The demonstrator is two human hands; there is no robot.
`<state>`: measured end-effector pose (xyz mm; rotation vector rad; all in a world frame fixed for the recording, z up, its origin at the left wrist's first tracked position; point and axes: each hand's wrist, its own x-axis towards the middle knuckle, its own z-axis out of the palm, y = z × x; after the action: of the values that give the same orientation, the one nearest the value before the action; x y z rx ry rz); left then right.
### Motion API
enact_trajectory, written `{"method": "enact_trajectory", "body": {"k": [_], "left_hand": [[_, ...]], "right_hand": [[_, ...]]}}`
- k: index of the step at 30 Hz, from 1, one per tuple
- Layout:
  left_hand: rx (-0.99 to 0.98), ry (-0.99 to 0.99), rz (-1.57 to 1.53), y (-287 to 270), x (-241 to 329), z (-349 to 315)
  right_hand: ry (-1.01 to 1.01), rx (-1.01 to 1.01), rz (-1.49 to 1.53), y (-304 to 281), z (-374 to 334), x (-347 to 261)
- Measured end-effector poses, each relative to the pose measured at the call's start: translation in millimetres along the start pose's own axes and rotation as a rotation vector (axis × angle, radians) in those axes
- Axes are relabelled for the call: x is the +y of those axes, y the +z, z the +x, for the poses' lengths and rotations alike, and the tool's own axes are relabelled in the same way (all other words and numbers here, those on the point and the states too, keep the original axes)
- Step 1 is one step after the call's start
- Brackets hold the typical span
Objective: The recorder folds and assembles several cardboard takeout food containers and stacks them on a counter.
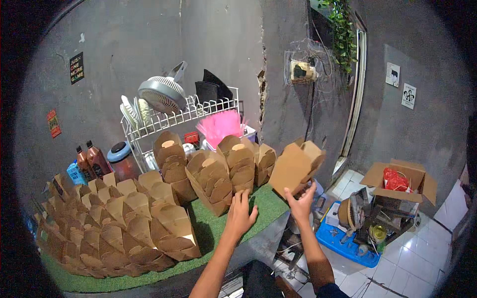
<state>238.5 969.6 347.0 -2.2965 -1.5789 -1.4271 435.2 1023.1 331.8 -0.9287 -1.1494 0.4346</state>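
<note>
My right hand (301,202) grips a brown kraft cardboard box (292,168) by its lower part, thumb on the near side. The box is tilted and its top flaps stand up; it is off the counter, past the right end. My left hand (240,214) is over the green turf mat (210,229), fingers stretched out and thumb apart. Its fingertips are at the lower part of a group of nested kraft boxes (209,180); whether they touch cannot be made out. Behind these stand more stacked kraft boxes (240,161).
Rows of open kraft boxes (134,229) cover the counter's left side. At the back are a white wire rack (181,119) with a fan (163,93), pink plastic (221,128) and bottles (97,160). Right of the counter, a blue-lidded bin (343,244) and an open carton (422,186) stand lower.
</note>
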Motion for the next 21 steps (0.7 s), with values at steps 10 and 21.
{"method": "enact_trajectory", "body": {"k": [10, 21], "left_hand": [[-0.081, -0.008, 0.057, 1.7, 3.3, -0.1], [-0.117, -0.035, 0.111, 6.1, -2.7, -2.0]], "right_hand": [[-0.203, 0.012, 0.253, 37.5, 83.7, -58.2], [0.229, -0.310, -0.261, 77.3, 112.4, -64.2]]}}
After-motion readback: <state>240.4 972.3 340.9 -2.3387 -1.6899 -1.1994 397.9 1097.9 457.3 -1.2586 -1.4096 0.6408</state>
